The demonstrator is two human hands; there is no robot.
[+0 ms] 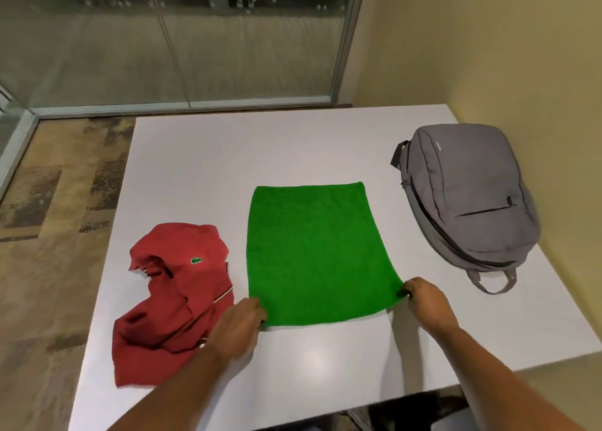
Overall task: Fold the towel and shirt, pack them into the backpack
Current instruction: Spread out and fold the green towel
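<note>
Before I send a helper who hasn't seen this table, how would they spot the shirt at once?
On the white table, look left of the flat green towel that both hands hold by its near corners. The red polo shirt lies there crumpled, a small green crocodile logo on its chest; the grey backpack sits far right.

An office meeting room, judging by its fittings. Behind the plain white rectangular table runs a frosted glass partition wall in aluminium frames; patterned brown carpet tiles lie left of it.
</note>
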